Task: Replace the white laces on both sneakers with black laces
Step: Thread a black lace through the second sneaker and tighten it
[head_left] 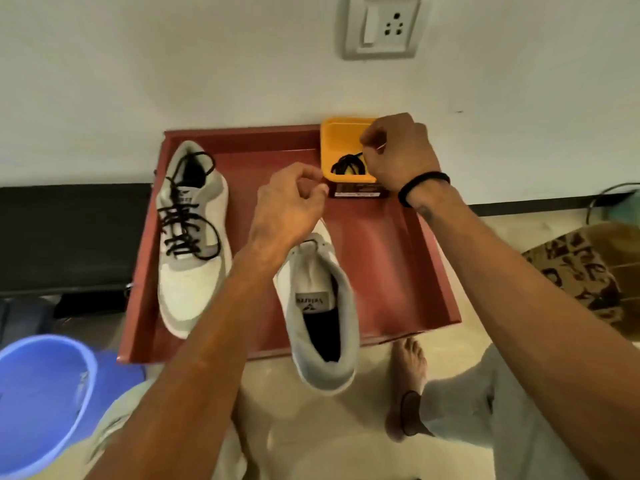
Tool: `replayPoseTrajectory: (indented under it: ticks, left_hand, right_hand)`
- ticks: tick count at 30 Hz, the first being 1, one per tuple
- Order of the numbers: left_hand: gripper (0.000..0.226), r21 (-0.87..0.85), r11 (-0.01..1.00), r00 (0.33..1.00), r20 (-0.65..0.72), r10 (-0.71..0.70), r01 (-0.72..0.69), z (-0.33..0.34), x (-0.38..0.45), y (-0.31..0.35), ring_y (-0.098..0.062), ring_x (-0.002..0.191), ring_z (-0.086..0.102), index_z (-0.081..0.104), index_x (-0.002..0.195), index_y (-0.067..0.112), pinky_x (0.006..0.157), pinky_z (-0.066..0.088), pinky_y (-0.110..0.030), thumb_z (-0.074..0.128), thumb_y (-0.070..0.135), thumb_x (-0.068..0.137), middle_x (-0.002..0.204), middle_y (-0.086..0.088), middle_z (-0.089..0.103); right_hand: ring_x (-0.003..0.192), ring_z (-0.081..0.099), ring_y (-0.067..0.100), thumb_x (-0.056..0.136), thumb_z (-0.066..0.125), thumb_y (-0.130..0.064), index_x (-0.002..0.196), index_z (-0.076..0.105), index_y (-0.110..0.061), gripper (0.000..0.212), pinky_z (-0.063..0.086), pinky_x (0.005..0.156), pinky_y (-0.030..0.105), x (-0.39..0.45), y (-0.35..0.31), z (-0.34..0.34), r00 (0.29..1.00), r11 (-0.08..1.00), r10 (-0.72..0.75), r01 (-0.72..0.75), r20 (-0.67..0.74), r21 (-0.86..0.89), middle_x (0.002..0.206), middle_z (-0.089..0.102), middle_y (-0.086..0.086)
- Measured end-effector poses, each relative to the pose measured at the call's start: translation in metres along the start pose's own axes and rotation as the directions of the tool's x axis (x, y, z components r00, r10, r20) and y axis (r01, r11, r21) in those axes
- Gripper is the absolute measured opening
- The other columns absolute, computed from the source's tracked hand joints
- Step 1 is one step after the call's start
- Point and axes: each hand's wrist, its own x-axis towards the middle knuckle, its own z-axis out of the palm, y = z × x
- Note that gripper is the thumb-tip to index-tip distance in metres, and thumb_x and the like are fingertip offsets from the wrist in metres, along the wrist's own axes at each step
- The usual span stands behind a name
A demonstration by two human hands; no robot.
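Note:
On the red tray (391,271) lies a white-grey sneaker (194,282) at the left, laced with a black lace (180,223). A second sneaker (320,271) without a lace lies in the middle, its heel over the tray's front edge. My left hand (289,207) hovers over its toe with curled fingers, thumb against forefinger; I see nothing in it. A yellow bin (330,140) at the tray's back right holds a bundled black lace (346,164). My right hand (398,150) reaches into the bin, and its fingertips pinch the end of that lace.
The tray stands against a white wall with a socket plate (381,26). A blue bucket (38,400) is at the lower left, a patterned cushion (581,268) at the right. A bare foot (408,382) rests on the floor below the tray. A dark box (356,191) sits under the bin.

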Motion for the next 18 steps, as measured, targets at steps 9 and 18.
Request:
replayPoseTrajectory:
  ticks: [9,18]
  left_hand:
    - [0.026,0.408,0.904,0.989,0.123,0.082,-0.126,0.01,0.025,-0.016,-0.02,0.094,0.07,0.067,0.121,0.028,0.086,0.06,-0.043,0.065,0.04,0.098,0.104,0.003,0.073]
    - [0.029,0.451,0.889,0.996,0.077,0.046,-0.076,-0.014,0.023,-0.036,-0.025,0.087,0.071,0.068,0.116,0.028,0.078,0.061,-0.046,0.064,0.047,0.095,0.098,0.0,0.073]
  right_hand:
    - [0.099,0.064,0.031,0.086,0.077,-0.032,0.109,0.071,-0.011,0.032,0.052,0.08,0.036,0.074,0.014,0.043,0.915,0.908,0.058,0.118,0.4,-0.401,0.108,0.069,0.009]
    - [0.074,0.057,0.026,0.091,0.071,-0.029,0.081,0.061,-0.014,0.02,0.048,0.068,0.035,0.081,0.019,0.068,0.928,0.858,0.036,0.161,0.37,-0.487,0.085,0.065,0.009]
